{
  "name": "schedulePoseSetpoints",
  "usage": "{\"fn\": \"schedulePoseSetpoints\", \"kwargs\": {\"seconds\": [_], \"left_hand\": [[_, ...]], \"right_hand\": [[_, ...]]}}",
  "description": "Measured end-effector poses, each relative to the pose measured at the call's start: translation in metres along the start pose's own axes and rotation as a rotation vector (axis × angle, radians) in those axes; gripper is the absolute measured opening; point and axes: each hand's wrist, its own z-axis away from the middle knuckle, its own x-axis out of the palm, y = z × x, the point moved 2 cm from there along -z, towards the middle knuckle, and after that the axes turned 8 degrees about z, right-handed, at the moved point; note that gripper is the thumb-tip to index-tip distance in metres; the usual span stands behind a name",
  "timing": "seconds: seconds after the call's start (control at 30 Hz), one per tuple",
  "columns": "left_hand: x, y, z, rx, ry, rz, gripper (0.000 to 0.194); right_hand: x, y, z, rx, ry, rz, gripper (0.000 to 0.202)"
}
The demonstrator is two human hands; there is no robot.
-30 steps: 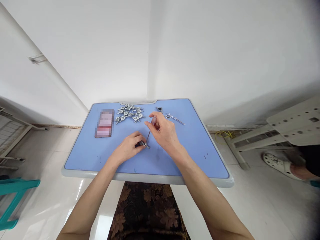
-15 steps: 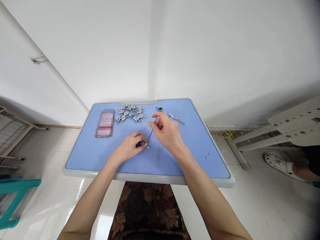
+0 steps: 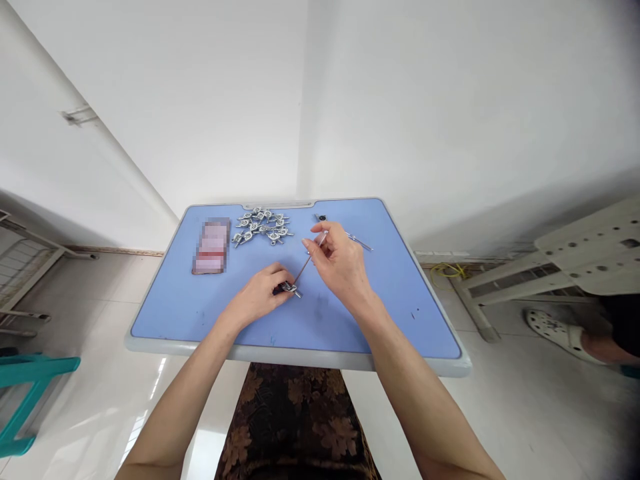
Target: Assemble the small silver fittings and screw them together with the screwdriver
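Observation:
My left hand point(image 3: 261, 293) is closed on a small silver metal clamp point(image 3: 295, 291), pressing it against the blue table point(image 3: 195, 327). Part of the clamp is hidden by the fingers. Wrapped in the fingers of my right hand point(image 3: 343, 263) is a screwdriver point(image 3: 303, 269) with a clear handle. Its thin shaft slants down to the left, and the tip meets the clamp beside my left fingertips. A loose pile of similar metal clamps point(image 3: 261, 225) lies beyond my left hand.
A flat pixelated rectangle point(image 3: 212, 247) lies at the table's left. Behind my right hand are a dark small part point(image 3: 321, 218) and a silver rod point(image 3: 364, 245). A white wall point(image 3: 240, 100) stands behind. At right are a metal frame point(image 3: 530, 277) and a person's clog point(image 3: 555, 328).
My right hand has shifted slightly right, and the screwdriver leans over further from upright. My left hand stays on the clamp. The whole view has moved a little.

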Motion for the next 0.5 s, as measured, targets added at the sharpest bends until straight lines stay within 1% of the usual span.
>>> {"fn": "schedulePoseSetpoints", "kwargs": {"seconds": [0.13,0.23,0.4,0.5], "left_hand": [[0.001,0.000,0.000,-0.006,-0.005,0.005,0.007],[0.001,0.000,0.001,0.002,-0.013,0.001,0.009],[0.004,0.003,0.004,0.057,-0.049,-0.081,0.008],[0.006,0.005,0.006,0.057,-0.063,-0.140,0.009]], "right_hand": [[0.000,0.004,0.000,0.053,-0.022,-0.061,0.015],[-0.003,0.007,0.000,0.079,-0.014,-0.094,0.018],[-0.016,0.011,0.001,0.172,0.033,-0.134,0.019],[-0.023,0.011,0.001,0.227,0.039,-0.141,0.019]]}}
